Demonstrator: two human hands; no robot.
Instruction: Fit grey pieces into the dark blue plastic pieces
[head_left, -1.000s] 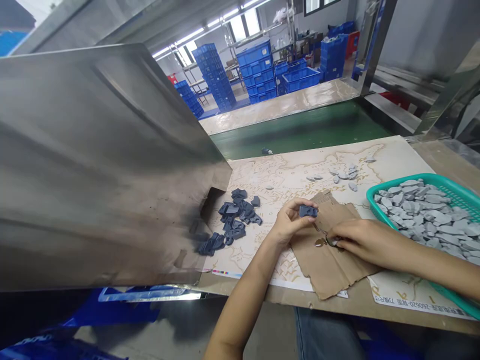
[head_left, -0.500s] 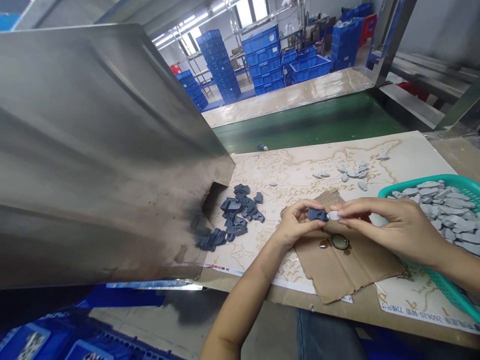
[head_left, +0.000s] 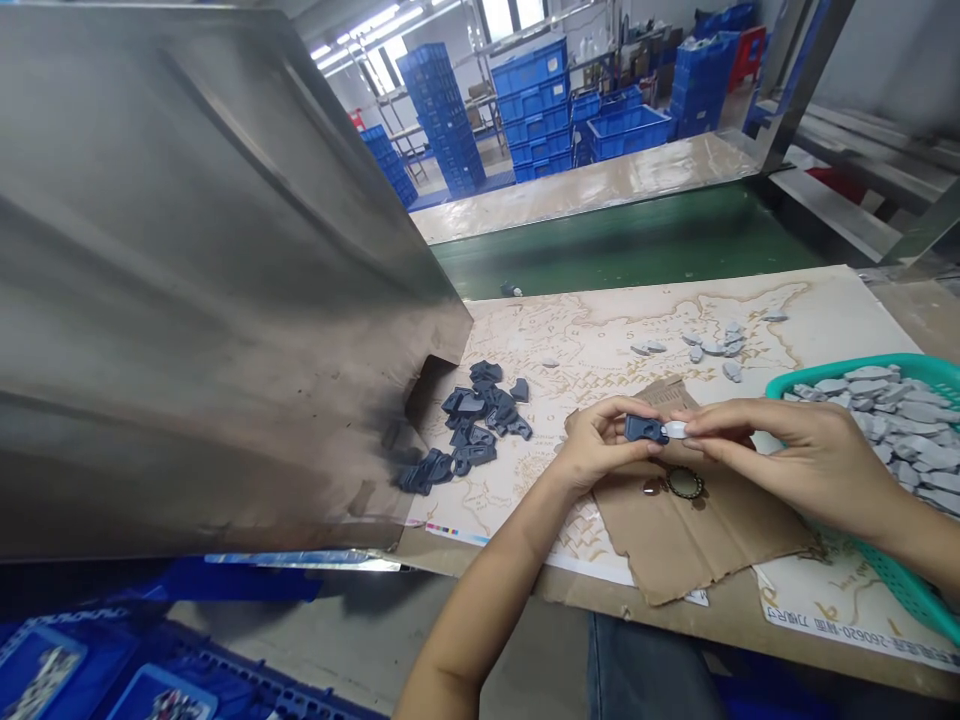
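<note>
Head view: left hand [head_left: 600, 447] pinches a dark blue piece [head_left: 643, 429]; right hand [head_left: 799, 462] grips a pale grey piece [head_left: 675, 429] touching it, above torn cardboard [head_left: 697, 540].

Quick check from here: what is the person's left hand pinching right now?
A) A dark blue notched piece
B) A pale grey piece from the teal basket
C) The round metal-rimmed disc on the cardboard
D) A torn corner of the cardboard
A. The left hand grips a dark blue notched piece between thumb and fingertips, while the pale grey piece is held by the right hand.
</note>
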